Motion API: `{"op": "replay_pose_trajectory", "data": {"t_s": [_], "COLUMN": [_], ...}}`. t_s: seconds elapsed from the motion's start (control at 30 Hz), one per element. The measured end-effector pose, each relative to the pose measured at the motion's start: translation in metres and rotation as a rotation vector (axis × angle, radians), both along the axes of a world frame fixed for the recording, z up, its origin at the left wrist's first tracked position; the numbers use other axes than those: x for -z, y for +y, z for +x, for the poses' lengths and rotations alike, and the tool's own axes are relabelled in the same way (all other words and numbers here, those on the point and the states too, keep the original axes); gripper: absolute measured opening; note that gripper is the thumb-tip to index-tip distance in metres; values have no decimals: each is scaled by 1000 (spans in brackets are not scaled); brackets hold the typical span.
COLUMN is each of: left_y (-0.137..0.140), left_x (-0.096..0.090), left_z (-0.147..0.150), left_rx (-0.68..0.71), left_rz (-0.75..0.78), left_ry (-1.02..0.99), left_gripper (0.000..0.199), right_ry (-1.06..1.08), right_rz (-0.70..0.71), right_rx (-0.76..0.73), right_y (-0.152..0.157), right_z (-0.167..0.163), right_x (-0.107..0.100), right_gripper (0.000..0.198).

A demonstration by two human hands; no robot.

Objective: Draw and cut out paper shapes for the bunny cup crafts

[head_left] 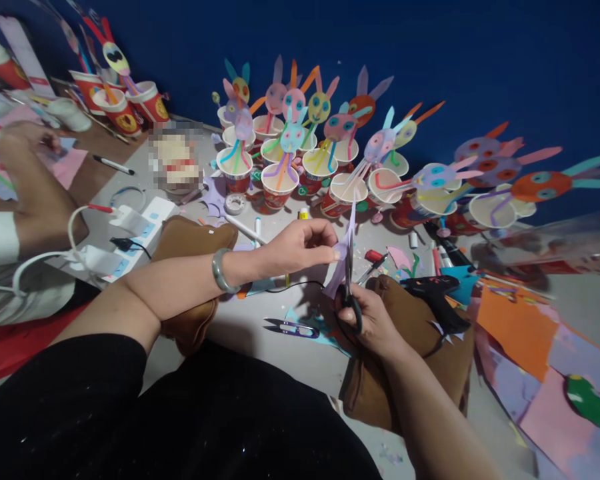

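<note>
My left hand [300, 247], with a bangle on the wrist, pinches a piece of lilac paper [339, 267] between thumb and fingers. In my right hand [373, 320] is a pair of black-handled scissors [351, 303], fingers through the loops. The blades point up and away from me, alongside the paper; whether they are parted I cannot tell. Below my hands, purple-handled thread snips [291, 327] lie on the table near light blue paper scraps. Under my right wrist is a brown cushion [410, 360], and a black glue gun [437, 297] rests on it.
Paper cups [280, 187] with paper rabbit heads line the blue wall. Left are a power strip [145, 233], another brown cushion [193, 247] and another person's arm [45, 180]. Colored paper sheets [517, 327] lie at right. Markers [245, 230] and a tape roll [235, 203] lie before the cups.
</note>
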State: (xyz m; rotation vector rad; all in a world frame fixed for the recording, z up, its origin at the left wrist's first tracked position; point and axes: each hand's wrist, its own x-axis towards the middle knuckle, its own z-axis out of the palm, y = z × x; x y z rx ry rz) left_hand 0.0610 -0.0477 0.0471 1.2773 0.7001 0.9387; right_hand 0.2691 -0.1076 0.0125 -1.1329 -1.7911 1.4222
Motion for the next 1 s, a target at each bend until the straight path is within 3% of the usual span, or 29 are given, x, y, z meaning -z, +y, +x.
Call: {"op": "replay_pose_trajectory", "data": {"t_s": [0.13,0.3,0.53,0.83,1.0], "left_y": [-2,-5,-1,4,2], "left_x": [5,8,13,5,1], "left_z": [1,0,1,-2,-1], "left_rx": [-52,-178,-227,-127,-105], "left_rz": [74,278,372,90,43], "left_ry": [3,58,3,-70,-48], "left_gripper": [28,17,12,14,16], "right_ry": [-5,14,25,67,51], "right_rz": [2,-17,-36,-44,-81], "right_rx": [2,-21,-91,-179,-167], "right_y": [0,0,-2,-3,-2], "right_z": [-1,-1,-1,-2,-2], "right_x": [1,2,5,4,5], "right_gripper": [67,66,67,62,64]}}
